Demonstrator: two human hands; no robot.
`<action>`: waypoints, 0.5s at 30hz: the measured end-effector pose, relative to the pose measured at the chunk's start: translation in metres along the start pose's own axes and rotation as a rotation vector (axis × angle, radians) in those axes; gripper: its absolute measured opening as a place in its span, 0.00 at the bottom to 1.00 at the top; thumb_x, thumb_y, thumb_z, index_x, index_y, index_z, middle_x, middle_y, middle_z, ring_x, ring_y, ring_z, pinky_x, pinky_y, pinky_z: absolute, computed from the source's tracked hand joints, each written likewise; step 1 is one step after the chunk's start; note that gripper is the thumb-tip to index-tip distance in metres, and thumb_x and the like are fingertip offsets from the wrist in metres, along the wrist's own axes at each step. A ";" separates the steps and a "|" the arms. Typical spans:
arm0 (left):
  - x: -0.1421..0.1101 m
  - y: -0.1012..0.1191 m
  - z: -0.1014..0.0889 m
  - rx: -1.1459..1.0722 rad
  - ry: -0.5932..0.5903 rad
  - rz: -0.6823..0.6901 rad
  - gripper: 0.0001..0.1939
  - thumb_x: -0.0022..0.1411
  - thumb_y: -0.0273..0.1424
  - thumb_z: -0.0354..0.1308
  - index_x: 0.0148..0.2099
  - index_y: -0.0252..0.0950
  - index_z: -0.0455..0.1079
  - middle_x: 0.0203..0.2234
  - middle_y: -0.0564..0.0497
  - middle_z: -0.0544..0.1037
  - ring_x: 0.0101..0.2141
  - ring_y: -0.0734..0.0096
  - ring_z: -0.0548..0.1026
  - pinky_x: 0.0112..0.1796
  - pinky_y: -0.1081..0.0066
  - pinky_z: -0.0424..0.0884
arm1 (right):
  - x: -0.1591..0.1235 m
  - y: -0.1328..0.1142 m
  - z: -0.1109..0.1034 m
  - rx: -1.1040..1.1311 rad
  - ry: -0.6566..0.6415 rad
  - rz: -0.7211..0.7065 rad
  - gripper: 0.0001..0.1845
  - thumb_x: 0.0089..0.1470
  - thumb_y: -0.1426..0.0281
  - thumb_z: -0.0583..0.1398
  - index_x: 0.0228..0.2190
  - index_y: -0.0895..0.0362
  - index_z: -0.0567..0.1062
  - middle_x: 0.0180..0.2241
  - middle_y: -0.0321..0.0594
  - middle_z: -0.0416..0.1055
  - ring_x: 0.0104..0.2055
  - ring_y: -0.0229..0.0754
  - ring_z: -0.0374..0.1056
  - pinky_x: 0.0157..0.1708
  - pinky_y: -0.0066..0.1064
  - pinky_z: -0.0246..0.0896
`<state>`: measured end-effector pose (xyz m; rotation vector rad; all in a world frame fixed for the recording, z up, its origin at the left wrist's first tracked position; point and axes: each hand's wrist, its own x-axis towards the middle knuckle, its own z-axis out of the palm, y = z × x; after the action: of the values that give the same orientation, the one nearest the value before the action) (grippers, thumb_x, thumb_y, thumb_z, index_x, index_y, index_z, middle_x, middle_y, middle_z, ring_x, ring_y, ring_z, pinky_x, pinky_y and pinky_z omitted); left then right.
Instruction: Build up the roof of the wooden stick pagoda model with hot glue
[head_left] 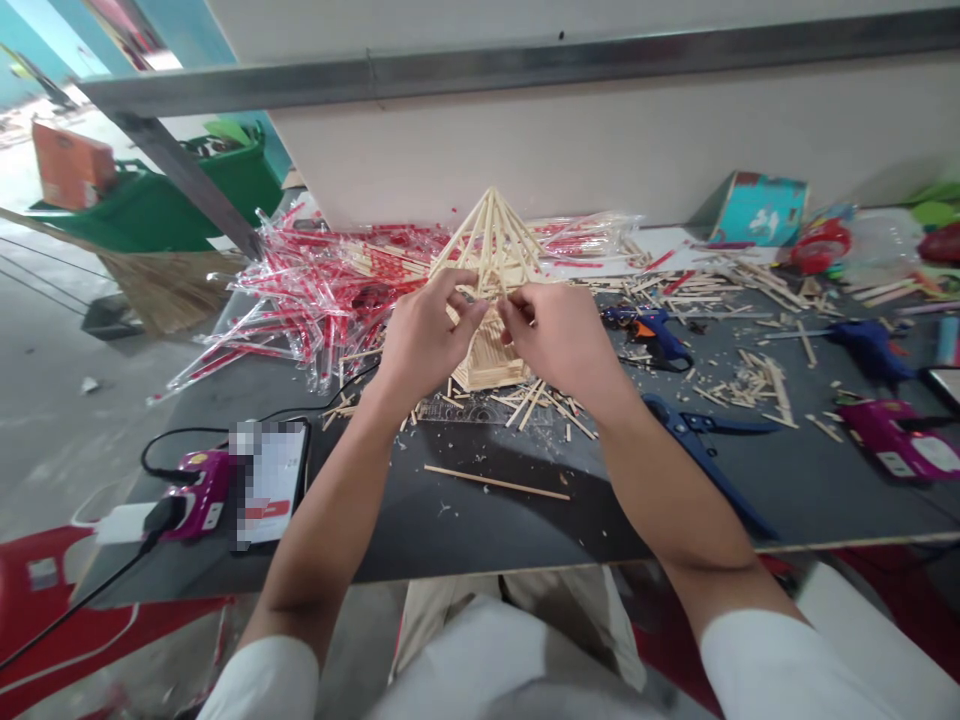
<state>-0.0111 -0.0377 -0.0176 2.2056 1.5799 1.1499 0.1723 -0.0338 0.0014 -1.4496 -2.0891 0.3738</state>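
Observation:
A small house-like model made of thin wooden sticks [491, 235] stands on the dark table, its pointed roof of slanting sticks rising to a peak. My left hand [431, 325] is at the model's left front, thumb and fingers curled towards each other in a pinch. Opposite it, my right hand [559, 335] is pinched at the right front, fingertips close to the left ones. Whatever lies between the fingertips is too small to make out. Both hands hide the middle of the model. A single loose stick [496, 482] lies in front of it.
Red-striped plastic wrappers [315, 290] heap at the left. On the right lie a blue glue gun [656, 335], another glue gun [870, 348], blue-handled cutters [697, 455] and scattered stick pieces [754, 390]. A phone [274, 485] and a purple power strip [199, 490] sit front left.

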 end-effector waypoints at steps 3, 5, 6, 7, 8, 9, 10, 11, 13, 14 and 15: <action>0.000 -0.001 0.000 -0.001 0.004 0.003 0.17 0.69 0.38 0.60 0.56 0.37 0.74 0.33 0.52 0.83 0.26 0.73 0.77 0.33 0.69 0.70 | 0.001 0.000 0.000 -0.003 0.000 0.002 0.19 0.67 0.68 0.57 0.25 0.57 0.77 0.27 0.43 0.77 0.27 0.40 0.70 0.35 0.36 0.58; 0.000 -0.001 0.000 -0.004 0.000 0.001 0.17 0.69 0.38 0.60 0.56 0.37 0.74 0.33 0.52 0.83 0.27 0.73 0.77 0.33 0.70 0.70 | 0.001 0.001 0.000 -0.001 -0.001 0.004 0.19 0.67 0.68 0.57 0.25 0.57 0.78 0.27 0.43 0.78 0.28 0.41 0.71 0.35 0.36 0.58; 0.000 0.000 0.000 -0.007 -0.002 0.000 0.17 0.69 0.37 0.61 0.56 0.36 0.74 0.33 0.52 0.82 0.26 0.73 0.77 0.33 0.70 0.70 | 0.000 0.001 0.000 0.002 -0.001 0.003 0.19 0.67 0.67 0.56 0.26 0.57 0.78 0.28 0.43 0.78 0.29 0.41 0.71 0.36 0.36 0.58; 0.000 0.000 0.000 -0.009 -0.005 0.000 0.17 0.69 0.37 0.61 0.57 0.36 0.74 0.33 0.52 0.82 0.26 0.73 0.77 0.33 0.70 0.70 | 0.000 0.001 0.001 0.005 -0.001 0.003 0.19 0.67 0.67 0.56 0.26 0.57 0.78 0.28 0.43 0.78 0.29 0.41 0.71 0.36 0.35 0.58; 0.001 0.001 -0.001 -0.009 -0.007 0.000 0.17 0.68 0.37 0.61 0.56 0.36 0.74 0.33 0.52 0.82 0.26 0.73 0.77 0.33 0.70 0.70 | 0.000 0.001 0.001 0.008 -0.002 0.004 0.19 0.67 0.67 0.56 0.26 0.57 0.78 0.28 0.43 0.78 0.29 0.41 0.71 0.36 0.35 0.59; 0.001 0.001 -0.001 -0.008 -0.008 -0.001 0.17 0.68 0.36 0.61 0.56 0.36 0.74 0.33 0.52 0.82 0.26 0.73 0.76 0.33 0.70 0.69 | 0.000 0.001 0.001 0.009 -0.003 0.006 0.18 0.67 0.67 0.56 0.26 0.57 0.78 0.28 0.44 0.78 0.29 0.41 0.71 0.36 0.35 0.59; 0.001 0.002 -0.001 -0.007 -0.009 -0.002 0.17 0.68 0.36 0.61 0.56 0.35 0.74 0.33 0.52 0.82 0.26 0.73 0.76 0.33 0.70 0.69 | 0.000 0.001 0.002 0.009 -0.004 0.008 0.18 0.67 0.67 0.56 0.26 0.57 0.78 0.28 0.44 0.78 0.29 0.41 0.71 0.36 0.35 0.59; 0.001 0.002 -0.002 -0.005 -0.009 -0.004 0.17 0.68 0.36 0.61 0.56 0.35 0.74 0.32 0.52 0.82 0.26 0.73 0.76 0.33 0.70 0.69 | 0.000 0.001 0.002 0.008 -0.004 0.008 0.18 0.67 0.68 0.56 0.27 0.57 0.78 0.28 0.44 0.78 0.29 0.41 0.71 0.36 0.35 0.59; 0.001 0.003 -0.002 -0.003 -0.009 -0.010 0.17 0.68 0.36 0.61 0.56 0.35 0.74 0.32 0.52 0.82 0.26 0.73 0.77 0.33 0.70 0.69 | 0.001 0.001 0.003 0.007 -0.001 0.003 0.18 0.67 0.68 0.56 0.27 0.57 0.78 0.29 0.44 0.78 0.29 0.41 0.71 0.36 0.35 0.59; 0.001 0.003 -0.002 -0.004 -0.010 -0.011 0.17 0.68 0.36 0.61 0.56 0.35 0.74 0.33 0.52 0.82 0.26 0.73 0.77 0.33 0.70 0.69 | 0.001 0.001 0.003 0.009 0.003 -0.003 0.17 0.67 0.68 0.57 0.27 0.57 0.78 0.29 0.44 0.78 0.29 0.41 0.71 0.36 0.35 0.59; 0.001 0.002 -0.002 -0.004 -0.011 -0.012 0.17 0.68 0.36 0.61 0.56 0.35 0.74 0.33 0.52 0.82 0.26 0.73 0.77 0.33 0.70 0.69 | 0.001 0.001 0.002 0.011 0.007 -0.007 0.17 0.67 0.68 0.57 0.26 0.58 0.78 0.28 0.44 0.78 0.29 0.41 0.71 0.36 0.35 0.59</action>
<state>-0.0104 -0.0386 -0.0148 2.1937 1.5833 1.1350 0.1716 -0.0321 -0.0010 -1.4352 -2.0829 0.3767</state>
